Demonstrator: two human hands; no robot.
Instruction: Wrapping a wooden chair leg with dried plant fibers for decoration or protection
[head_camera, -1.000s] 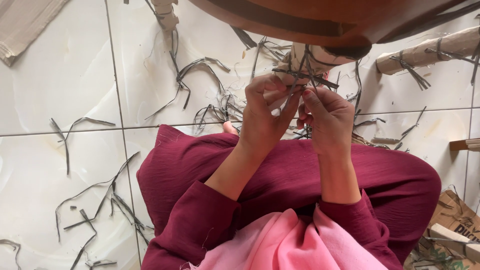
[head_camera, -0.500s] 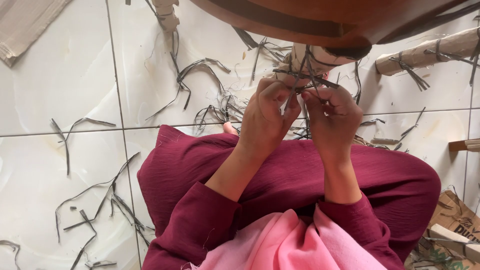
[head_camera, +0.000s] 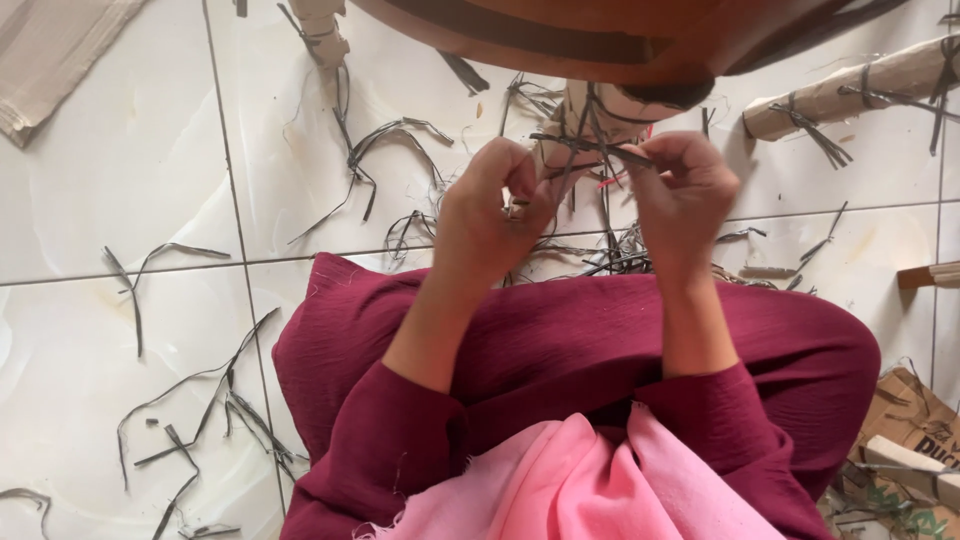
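Far left: flattened beige cardboard sheet (head_camera: 50, 55) on the white tiled floor (head_camera: 120, 170), cut dark strap scraps (head_camera: 385, 150) scattered around. Centre: left hand (head_camera: 485, 215), fingers pinched shut on the end of a dark flat plastic strap (head_camera: 590, 148); that strap is tied round the paper-wrapped wooden furniture leg (head_camera: 585, 115) just beyond the hands. Right hand (head_camera: 685, 190) fingers closed on the strap's other end. To do this well, my read: pull both ends level and opposite, keep the knot seated against the wrap, don't tear the paper. Far right: second paper-wrapped strapped leg (head_camera: 850, 90) lying on the floor, well apart.
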